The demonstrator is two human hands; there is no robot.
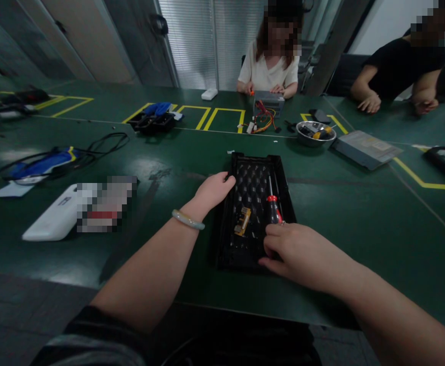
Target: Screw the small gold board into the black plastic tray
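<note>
A black plastic tray (222, 249) with a bumpy floor lies lengthwise before me on the green table. My left hand (216, 192), with a bangle at the wrist, is closed on its upper left rim. Inside are a screwdriver (273, 207) with a black-and-red handle, shaft pointing away, a small yellowish circuit board (243, 221) and several tiny bits, perhaps screws. Over the lower right of the tray, my right hand (293, 249) has its fingers curled together beside the screwdriver's handle end. Whatever those fingertips hold, if anything, is hidden.
A white power bank-like block (60, 213) and a blurred flat item (108, 206) lie left. Beyond the tray stand a metal bowl (316, 134) of tools and a grey metal panel (366, 148). Across the table, one person handles a metal box (270, 101) with coloured wires; another sits right.
</note>
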